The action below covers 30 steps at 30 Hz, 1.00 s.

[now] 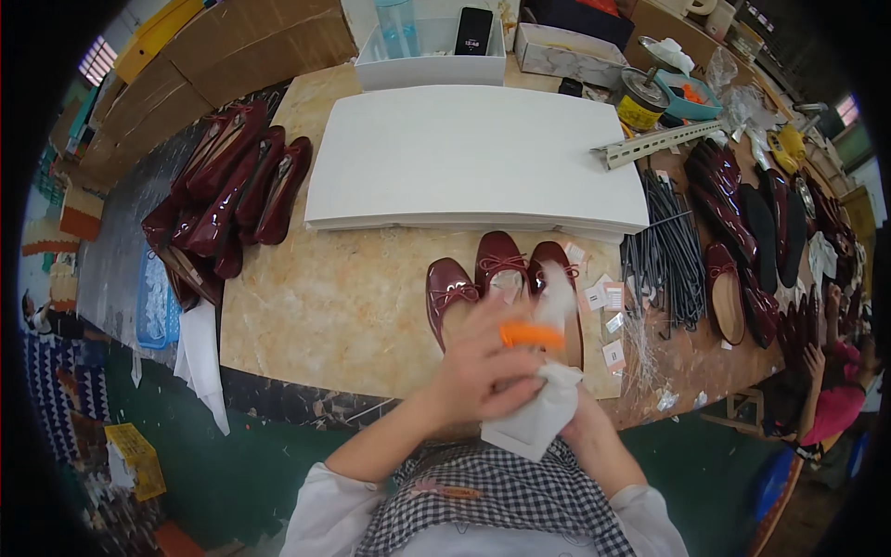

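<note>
My left hand (478, 367) is smeared by motion, its fingers curled round a bright orange object (531, 336) whose kind I cannot make out. Just under those fingers is a crumpled white cloth or paper (531, 422). My right hand (583, 418) is closed at its right edge, fingers mostly hidden behind it. Beyond my hands, three dark red patent shoes with bows stand side by side: a left one (448, 283), a middle one (499, 255) and a right one (549, 255). A blurred white patch (557, 299) lies over the right shoe.
White sheets (464, 153) are stacked behind the shoes, with a metal rail (659, 144) on their right corner. More red shoes (223, 186) are piled left, others (724, 195) right. Black rods (664, 260) and small labels (613, 297) lie nearby. Another person (831, 390) is at far right.
</note>
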Tool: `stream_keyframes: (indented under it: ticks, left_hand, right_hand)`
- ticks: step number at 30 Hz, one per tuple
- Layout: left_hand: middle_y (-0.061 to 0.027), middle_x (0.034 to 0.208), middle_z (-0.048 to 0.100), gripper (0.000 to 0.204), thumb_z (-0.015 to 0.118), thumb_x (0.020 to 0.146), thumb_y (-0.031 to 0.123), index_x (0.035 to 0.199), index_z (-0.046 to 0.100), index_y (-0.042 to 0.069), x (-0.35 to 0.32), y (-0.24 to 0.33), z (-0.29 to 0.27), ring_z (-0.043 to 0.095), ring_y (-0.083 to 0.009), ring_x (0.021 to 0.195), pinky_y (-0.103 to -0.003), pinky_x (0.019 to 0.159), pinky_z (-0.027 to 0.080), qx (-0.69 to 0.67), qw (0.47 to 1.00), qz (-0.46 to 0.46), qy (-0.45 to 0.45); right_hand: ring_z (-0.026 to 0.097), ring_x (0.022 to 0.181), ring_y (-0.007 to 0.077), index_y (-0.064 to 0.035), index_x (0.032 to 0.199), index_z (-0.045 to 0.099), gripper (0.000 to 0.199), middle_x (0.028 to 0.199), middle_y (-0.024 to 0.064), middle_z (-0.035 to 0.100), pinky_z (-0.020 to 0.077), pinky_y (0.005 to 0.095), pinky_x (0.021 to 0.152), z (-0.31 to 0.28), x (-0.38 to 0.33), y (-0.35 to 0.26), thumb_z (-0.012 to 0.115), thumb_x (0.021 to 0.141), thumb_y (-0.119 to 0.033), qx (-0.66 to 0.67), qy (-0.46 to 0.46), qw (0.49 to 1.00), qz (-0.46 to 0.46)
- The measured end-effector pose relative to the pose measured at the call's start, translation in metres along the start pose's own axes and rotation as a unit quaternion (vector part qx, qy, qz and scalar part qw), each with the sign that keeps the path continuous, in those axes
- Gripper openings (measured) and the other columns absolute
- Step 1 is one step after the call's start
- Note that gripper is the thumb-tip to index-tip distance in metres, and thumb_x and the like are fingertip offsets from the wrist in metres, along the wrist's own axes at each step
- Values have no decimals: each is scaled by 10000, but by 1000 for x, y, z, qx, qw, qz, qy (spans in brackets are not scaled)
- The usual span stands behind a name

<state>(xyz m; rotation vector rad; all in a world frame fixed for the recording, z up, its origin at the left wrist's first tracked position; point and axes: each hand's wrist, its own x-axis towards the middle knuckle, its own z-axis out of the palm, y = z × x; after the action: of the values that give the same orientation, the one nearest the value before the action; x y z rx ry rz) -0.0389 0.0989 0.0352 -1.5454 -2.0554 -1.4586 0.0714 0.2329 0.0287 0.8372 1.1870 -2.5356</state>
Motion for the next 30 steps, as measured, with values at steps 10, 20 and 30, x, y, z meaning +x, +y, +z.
stream_keyframes:
  ticks: [10,20,30]
  left_hand:
    - [-126,848,661,262,451,960,190,1059,629,25,-55,-25,4,656,-198,826,-338,703,516,-173,895,-403,83]
    - [-62,598,595,231,642,785,252,655,651,60,-104,20,45,604,-217,586,-346,599,443,175,958,-123,-190]
    - [-60,633,575,219,676,759,273,711,647,62,-98,18,49,585,-225,605,-353,634,431,193,954,-110,-201]
  right_hand:
    - [543,1217,264,-10,1313,509,597,1342,170,536,457,365,986,-4,61,7,675,741,33,-552,-5,681,-480]
    - [537,878,263,-40,1075,687,422,877,93,497,479,362,760,16,130,37,658,657,-87,-789,-13,436,-433]
    - [566,912,282,-23,1175,585,555,949,108,565,455,401,830,14,140,17,757,704,-262,-762,91,524,-369]
